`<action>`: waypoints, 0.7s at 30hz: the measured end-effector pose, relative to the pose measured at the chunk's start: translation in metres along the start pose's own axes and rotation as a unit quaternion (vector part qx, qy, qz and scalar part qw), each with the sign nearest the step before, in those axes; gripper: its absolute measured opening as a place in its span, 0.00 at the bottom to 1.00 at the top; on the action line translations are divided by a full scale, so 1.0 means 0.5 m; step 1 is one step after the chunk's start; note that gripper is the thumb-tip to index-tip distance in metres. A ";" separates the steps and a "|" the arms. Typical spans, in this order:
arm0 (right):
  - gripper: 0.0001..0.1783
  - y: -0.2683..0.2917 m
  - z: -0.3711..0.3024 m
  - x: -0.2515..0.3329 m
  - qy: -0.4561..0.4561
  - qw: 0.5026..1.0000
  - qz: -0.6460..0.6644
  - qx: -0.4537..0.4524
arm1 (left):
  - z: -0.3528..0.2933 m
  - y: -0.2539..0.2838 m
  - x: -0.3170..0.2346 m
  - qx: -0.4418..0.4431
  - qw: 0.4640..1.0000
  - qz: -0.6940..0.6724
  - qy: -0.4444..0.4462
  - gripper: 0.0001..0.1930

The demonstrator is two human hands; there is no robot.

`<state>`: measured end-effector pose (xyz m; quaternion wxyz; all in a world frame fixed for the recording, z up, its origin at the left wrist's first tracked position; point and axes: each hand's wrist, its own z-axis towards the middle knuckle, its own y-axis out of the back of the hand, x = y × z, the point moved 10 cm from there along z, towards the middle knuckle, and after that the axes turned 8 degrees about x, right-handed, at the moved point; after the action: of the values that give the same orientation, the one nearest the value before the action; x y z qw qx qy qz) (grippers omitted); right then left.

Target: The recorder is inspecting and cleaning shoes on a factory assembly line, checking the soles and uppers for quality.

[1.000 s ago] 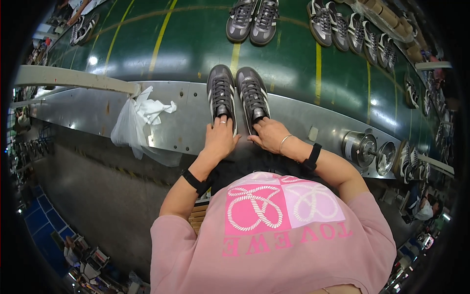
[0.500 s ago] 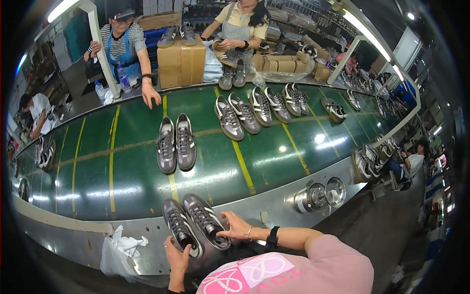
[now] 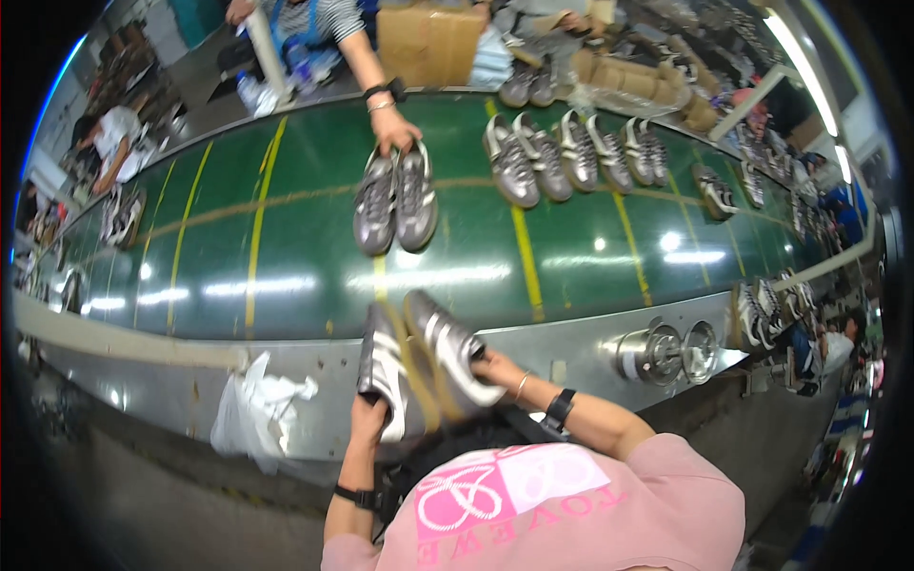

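I hold a pair of grey sneakers with white stripes and brown soles above the metal edge of the belt, toes pointing away from me. My left hand [image 3: 369,419] grips the left sneaker [image 3: 383,357] at its heel opening, the fingers partly hidden inside. My right hand [image 3: 497,369] is closed on the right sneaker [image 3: 446,343] at its heel. Both shoes are tipped so their soles turn toward each other. Beyond them a second pair of grey sneakers [image 3: 414,205] sits on the green belt [image 3: 314,228], with a co-worker's hand [image 3: 392,128] at the heels.
Further sneakers [image 3: 571,157] stand in pairs along the belt's far right. On the near metal ledge [image 3: 314,366] hang a white plastic bag [image 3: 252,409] at left and round metal containers [image 3: 657,352] at right. A cardboard box [image 3: 428,43] stands across the belt.
My hands have lifted the two sneakers off the metal ledge and tipped them sole to sole. Across the belt, the co-worker's hand has reached the other pair. My view has shifted.
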<state>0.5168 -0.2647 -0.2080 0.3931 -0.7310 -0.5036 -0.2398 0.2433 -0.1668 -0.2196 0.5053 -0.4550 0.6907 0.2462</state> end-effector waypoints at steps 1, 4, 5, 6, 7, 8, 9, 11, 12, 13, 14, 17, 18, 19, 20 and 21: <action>0.20 0.025 0.012 -0.029 -0.028 0.997 0.066 0.010 | 0.011 -0.041 -0.025 0.039 0.999 0.001 0.006 0.25; 0.22 -0.037 -0.003 -0.023 -0.082 0.953 0.277 0.091 | -0.002 -0.120 -0.025 0.055 0.972 -0.208 0.091 0.25; 0.23 -0.056 -0.008 -0.002 -0.069 0.962 0.246 0.091 | -0.017 -0.145 -0.044 0.061 0.957 -0.261 0.114 0.25; 0.24 -0.060 -0.009 0.012 -0.055 0.971 0.217 0.086 | -0.033 -0.173 -0.077 0.064 0.939 -0.307 0.139 0.23; 0.24 -0.064 -0.015 0.007 -0.069 0.963 0.244 0.094 | -0.042 -0.182 -0.102 0.064 0.936 -0.319 0.135 0.22; 0.22 -0.071 -0.022 0.020 -0.070 0.961 0.248 0.103 | -0.046 -0.184 -0.117 0.063 0.933 -0.330 0.130 0.21; 0.22 -0.074 -0.032 0.029 -0.074 0.961 0.245 0.103 | -0.047 -0.183 -0.120 0.066 0.936 -0.322 0.127 0.19; 0.21 -0.075 -0.045 0.040 -0.086 0.962 0.245 0.087 | -0.050 -0.179 -0.121 0.070 0.941 -0.308 0.121 0.17; 0.21 -0.084 -0.054 0.045 -0.094 0.956 0.263 0.088 | -0.054 -0.177 -0.117 0.064 0.941 -0.308 0.127 0.17; 0.21 -0.084 -0.055 0.050 -0.085 0.954 0.270 0.102 | -0.055 -0.182 -0.121 0.070 0.944 -0.297 0.123 0.17; 0.22 -0.086 -0.056 0.053 -0.075 0.951 0.276 0.116 | -0.056 -0.186 -0.128 0.077 0.948 -0.285 0.120 0.17; 0.23 -0.084 -0.054 0.052 -0.064 0.952 0.271 0.124 | -0.069 -0.192 -0.141 0.081 0.947 -0.276 0.143 0.18; 0.23 -0.083 -0.056 0.051 -0.066 0.952 0.272 0.123 | -0.072 -0.193 -0.139 0.079 0.947 -0.270 0.157 0.18; 0.23 -0.082 -0.059 0.052 -0.072 0.955 0.263 0.118 | -0.073 -0.192 -0.137 0.079 0.946 -0.271 0.160 0.18; 0.24 -0.080 -0.062 0.052 -0.076 0.958 0.253 0.113 | -0.073 -0.193 -0.139 0.086 0.948 -0.265 0.155 0.19; 0.24 -0.079 -0.064 0.053 -0.078 0.958 0.254 0.112 | -0.073 -0.193 -0.141 0.094 0.950 -0.259 0.150 0.19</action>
<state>0.4916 -0.2689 -0.1566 0.4796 -0.8027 -0.3540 -0.0167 0.3160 -0.2142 -0.1299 0.4824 -0.6006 0.6369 -0.0301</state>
